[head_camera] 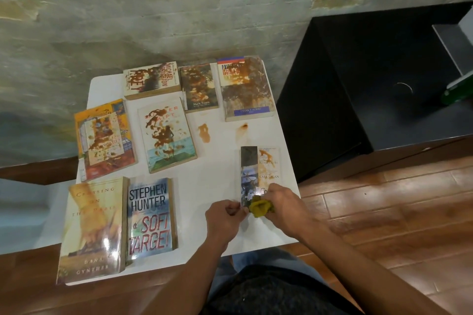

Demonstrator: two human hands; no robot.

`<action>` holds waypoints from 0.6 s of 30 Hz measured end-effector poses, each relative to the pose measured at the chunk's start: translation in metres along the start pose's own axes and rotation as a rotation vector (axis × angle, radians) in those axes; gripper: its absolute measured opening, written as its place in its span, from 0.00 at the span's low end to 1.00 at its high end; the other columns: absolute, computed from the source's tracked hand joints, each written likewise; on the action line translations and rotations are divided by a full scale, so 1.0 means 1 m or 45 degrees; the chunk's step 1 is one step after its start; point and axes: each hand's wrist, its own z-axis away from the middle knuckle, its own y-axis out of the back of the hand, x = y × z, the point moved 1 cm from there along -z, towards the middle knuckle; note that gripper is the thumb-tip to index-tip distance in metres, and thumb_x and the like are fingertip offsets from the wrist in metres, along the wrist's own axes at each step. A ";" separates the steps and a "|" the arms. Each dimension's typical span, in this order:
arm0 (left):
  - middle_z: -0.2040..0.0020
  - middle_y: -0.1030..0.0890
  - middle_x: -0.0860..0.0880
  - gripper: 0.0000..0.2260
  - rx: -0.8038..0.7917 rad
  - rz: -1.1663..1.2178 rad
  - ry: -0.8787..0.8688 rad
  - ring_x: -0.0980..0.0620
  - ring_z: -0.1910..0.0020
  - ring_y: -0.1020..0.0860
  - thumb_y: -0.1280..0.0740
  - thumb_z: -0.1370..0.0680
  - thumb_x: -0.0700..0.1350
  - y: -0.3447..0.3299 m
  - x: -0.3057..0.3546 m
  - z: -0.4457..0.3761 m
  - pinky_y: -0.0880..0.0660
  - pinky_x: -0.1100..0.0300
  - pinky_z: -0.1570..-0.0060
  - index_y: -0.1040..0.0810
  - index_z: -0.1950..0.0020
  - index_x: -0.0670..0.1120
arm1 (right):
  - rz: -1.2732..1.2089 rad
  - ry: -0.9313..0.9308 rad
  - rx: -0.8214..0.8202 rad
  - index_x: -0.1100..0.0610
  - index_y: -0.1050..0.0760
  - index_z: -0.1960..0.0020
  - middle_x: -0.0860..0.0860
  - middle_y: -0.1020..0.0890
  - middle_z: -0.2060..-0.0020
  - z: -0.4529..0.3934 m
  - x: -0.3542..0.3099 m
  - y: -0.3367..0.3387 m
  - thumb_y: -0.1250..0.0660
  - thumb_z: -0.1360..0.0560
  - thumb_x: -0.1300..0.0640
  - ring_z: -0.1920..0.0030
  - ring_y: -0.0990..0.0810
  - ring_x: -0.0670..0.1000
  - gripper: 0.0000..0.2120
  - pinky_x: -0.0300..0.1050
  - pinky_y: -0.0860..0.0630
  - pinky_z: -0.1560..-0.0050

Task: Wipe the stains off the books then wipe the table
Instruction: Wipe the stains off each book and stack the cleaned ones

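Head view — white table [220, 169] with eight books laid flat. Right hand [284, 206] grips a bunched yellow cloth [259, 207], pressing it on the near end of the Sagan book [259, 169], which lies near the table's right edge. Left hand [225, 217] pinches that book's near-left corner, steadying it.

Two books at near left, the tan one [94, 227] and the Hunter book [151, 217], look clean (glare makes this hard to confirm). Five further back carry heavy brown stains: the Crichton book [151, 79], the Twain book [199, 87], the book with the purple band [247, 88], the pale-cover book [166, 133], the orange book [105, 140]. Two brown spills [204, 133] sit on the bare table between them.

Risks, as I judge them — the cloth looks loaded, so it may smear stain rather than lift it; hard rubbing could scuff the cover; a slack corner pinch could let the book slide off the right edge.
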 end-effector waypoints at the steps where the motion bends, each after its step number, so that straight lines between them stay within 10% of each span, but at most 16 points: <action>1: 0.61 0.16 0.56 0.07 0.004 0.008 -0.002 0.59 0.61 0.20 0.23 0.27 0.48 0.000 0.001 0.000 0.29 0.72 0.63 0.14 0.52 0.47 | -0.017 -0.005 -0.003 0.53 0.19 0.43 0.49 0.24 0.47 0.003 0.008 0.003 0.29 0.25 0.51 0.48 0.22 0.51 0.12 0.45 0.21 0.48; 18: 0.54 0.17 0.53 0.16 -0.003 -0.043 0.094 0.61 0.60 0.23 0.21 0.29 0.51 0.004 0.005 -0.004 0.27 0.71 0.57 0.17 0.46 0.45 | -0.247 -0.198 -0.006 0.53 0.19 0.46 0.45 0.21 0.53 0.013 0.042 0.011 0.23 0.31 0.43 0.54 0.21 0.45 0.19 0.36 0.21 0.55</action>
